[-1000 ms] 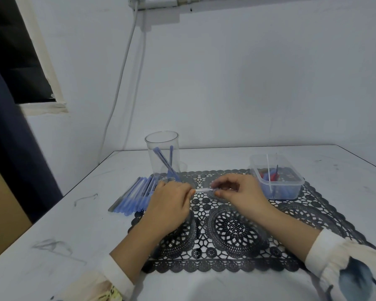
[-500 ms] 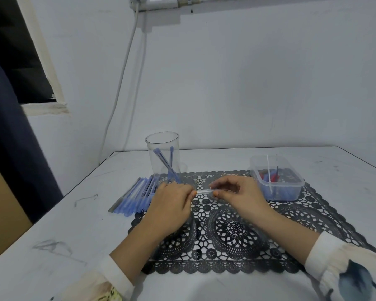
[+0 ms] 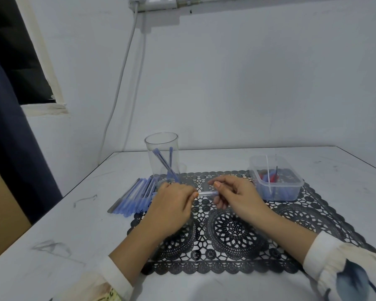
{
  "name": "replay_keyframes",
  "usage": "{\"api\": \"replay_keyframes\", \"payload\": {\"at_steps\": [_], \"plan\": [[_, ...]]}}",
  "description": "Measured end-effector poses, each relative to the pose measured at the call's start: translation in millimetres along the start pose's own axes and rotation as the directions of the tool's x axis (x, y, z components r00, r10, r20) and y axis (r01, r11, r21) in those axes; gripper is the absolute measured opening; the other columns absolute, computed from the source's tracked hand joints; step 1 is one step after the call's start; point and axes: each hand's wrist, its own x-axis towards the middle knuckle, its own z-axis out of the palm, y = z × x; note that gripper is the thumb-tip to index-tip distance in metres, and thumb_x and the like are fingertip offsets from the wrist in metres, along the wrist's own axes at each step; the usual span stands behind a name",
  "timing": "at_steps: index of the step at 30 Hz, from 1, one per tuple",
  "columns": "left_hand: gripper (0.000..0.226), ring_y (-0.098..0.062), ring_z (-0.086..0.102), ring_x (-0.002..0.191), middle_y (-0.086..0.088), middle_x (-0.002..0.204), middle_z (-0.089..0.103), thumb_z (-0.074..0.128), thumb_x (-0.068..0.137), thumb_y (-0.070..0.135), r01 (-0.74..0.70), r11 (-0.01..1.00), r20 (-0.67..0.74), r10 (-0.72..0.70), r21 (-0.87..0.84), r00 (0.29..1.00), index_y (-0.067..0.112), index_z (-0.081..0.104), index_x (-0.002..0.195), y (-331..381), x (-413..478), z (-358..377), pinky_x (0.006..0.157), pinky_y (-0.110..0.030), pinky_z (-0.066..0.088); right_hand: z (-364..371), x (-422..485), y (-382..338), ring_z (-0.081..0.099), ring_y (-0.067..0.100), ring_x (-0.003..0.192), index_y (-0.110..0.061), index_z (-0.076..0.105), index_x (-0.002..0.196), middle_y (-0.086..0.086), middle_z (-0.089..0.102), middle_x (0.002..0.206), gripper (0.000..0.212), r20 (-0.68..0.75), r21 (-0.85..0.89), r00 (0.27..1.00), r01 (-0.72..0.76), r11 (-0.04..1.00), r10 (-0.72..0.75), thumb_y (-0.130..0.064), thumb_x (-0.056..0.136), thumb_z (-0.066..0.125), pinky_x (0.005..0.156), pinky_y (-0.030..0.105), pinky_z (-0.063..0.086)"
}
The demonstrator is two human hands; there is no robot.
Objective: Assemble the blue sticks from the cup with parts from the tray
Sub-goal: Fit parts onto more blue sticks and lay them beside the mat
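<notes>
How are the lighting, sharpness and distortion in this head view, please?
Head view: soft bluish light, hardly any shadows around the left hand and right hand; wide-angle lens stretches the frame's corners; the clear cup and tray read clearly; the stick both hands hold looks small and soft.

**Person, two arms in view.**

- Left sleeve (image 3: 112,281): cream-white cloth. It has a plain, smooth cuff band that ends partway up the forearm. Behind the band, at the bottom edge of the view, there is a patch of yellow-green print, cropped too closely to make out its pattern.
- Right sleeve (image 3: 332,260): matching cream-white cloth with a plain cuff band. The fabric is gathered into small pleats just behind the band and is fuller further up. A large dark blue-grey motif, leaf- or petal-shaped, is printed on the fuller part by the lower right corner.
- Left hand (image 3: 172,205) and right hand (image 3: 240,198): uncovered, with the forearms bare from cuff to wrist.
</notes>
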Motion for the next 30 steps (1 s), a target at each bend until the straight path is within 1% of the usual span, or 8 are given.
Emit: {"api": "replay_keyframes", "payload": {"at_steps": [5, 9, 14, 16, 19, 22, 26, 30], "plan": [[0.027, -0.007, 0.043, 0.073, 0.015, 0.078, 0.05, 0.035, 0.099, 0.031, 0.047, 0.999, -0.049, -0.047, -0.006, 0.998, 0.024, 0.06, 0.102, -1.8, 1.0, -1.7, 0.081, -0.022, 0.027, -2.8, 1.5, 2.4, 0.065, 0.026, 0.071, -0.018, 0.062, 0.095, 0.011, 0.069, 0.08, 0.009, 0.0, -0.067, 0.999, 0.045, 0.997, -0.045, -0.014, 0.087, 0.062, 0.067, 0.035, 0.056], [0.027, -0.008, 0.041, 0.073, 0.014, 0.078, 0.049, 0.035, 0.098, 0.03, 0.024, 1.0, -0.068, -0.025, -0.011, 0.997, 0.022, 0.061, 0.101, -1.5, 0.7, -2.1, 0.077, -0.024, 0.025, -3.1, 0.6, 3.1, 0.065, 0.02, 0.071, -0.022, 0.064, 0.083, 0.006, 0.069, 0.076, 0.008, -0.008, -0.173, 0.995, 0.101, 0.98, -0.104, -0.017, 0.089, 0.059, 0.069, 0.036, 0.056], [0.026, -0.014, 0.051, 0.079, 0.008, 0.084, 0.062, 0.038, 0.097, 0.027, -0.046, 0.998, -0.08, 0.043, -0.032, 0.996, 0.02, 0.063, 0.1, -3.1, -0.2, 1.6, 0.08, -0.029, 0.03, -3.1, 0.2, 5.4, 0.064, 0.023, 0.067, -0.015, 0.065, 0.071, 0.009, 0.067, 0.068, 0.033, 0.0, -0.24, 0.99, 0.14, 0.961, -0.144, -0.028, 0.095, 0.048, 0.072, 0.044, 0.053], [0.026, -0.012, 0.05, 0.079, 0.008, 0.086, 0.063, 0.038, 0.098, 0.028, -0.03, 0.999, -0.095, 0.028, -0.021, 0.995, 0.02, 0.063, 0.102, -2.5, 0.0, 0.4, 0.08, -0.028, 0.03, -3.0, 0.4, 6.3, 0.064, 0.025, 0.068, -0.015, 0.065, 0.077, 0.01, 0.067, 0.07, 0.03, 0.004, -0.238, 0.989, 0.147, 0.96, -0.151, -0.029, 0.096, 0.046, 0.071, 0.045, 0.053], [0.028, -0.01, 0.048, 0.081, 0.008, 0.091, 0.063, 0.037, 0.098, 0.029, 0.0, 1.0, -0.115, -0.002, -0.013, 0.993, 0.021, 0.062, 0.108, -1.9, 0.1, -1.8, 0.079, -0.024, 0.024, -2.9, 1.4, 7.3, 0.065, 0.021, 0.07, -0.017, 0.06, 0.097, 0.006, 0.068, 0.077, 0.012, -0.001, -0.185, 0.986, 0.164, 0.969, -0.167, -0.024, 0.094, 0.05, 0.068, 0.036, 0.056], [0.027, -0.008, 0.042, 0.077, 0.009, 0.09, 0.062, 0.037, 0.098, 0.029, -0.01, 1.0, -0.116, 0.008, -0.018, 0.993, 0.021, 0.062, 0.107, -2.3, -0.1, -1.0, 0.079, -0.024, 0.024, -2.4, 2.6, 8.8, 0.063, 0.013, 0.069, -0.021, 0.06, 0.089, 0.003, 0.067, 0.075, 0.009, -0.001, -0.227, 0.984, 0.176, 0.958, -0.181, -0.019, 0.093, 0.052, 0.067, 0.029, 0.055], [0.026, -0.014, 0.051, 0.081, 0.006, 0.087, 0.064, 0.038, 0.098, 0.028, -0.05, 0.999, -0.12, 0.05, -0.001, 0.991, 0.02, 0.063, 0.102, -2.2, -0.6, 0.8, 0.079, -0.026, 0.026, -2.6, 2.6, 8.8, 0.061, 0.016, 0.065, -0.018, 0.062, 0.075, 0.005, 0.066, 0.069, 0.028, -0.014, -0.259, 0.983, 0.172, 0.95, -0.181, -0.027, 0.095, 0.046, 0.063, 0.028, 0.05], [0.027, -0.012, 0.051, 0.082, 0.008, 0.09, 0.064, 0.038, 0.098, 0.029, -0.03, 0.999, -0.126, 0.028, -0.017, 0.992, 0.021, 0.063, 0.106, -3.3, 0.1, 0.1, 0.076, -0.025, 0.023, -3.2, 2.9, 11.7, 0.062, 0.022, 0.066, -0.017, 0.06, 0.094, 0.007, 0.066, 0.072, 0.014, 0.005, -0.195, 0.977, 0.208, 0.958, -0.211, -0.024, 0.095, 0.048, 0.062, 0.031, 0.051]]}}
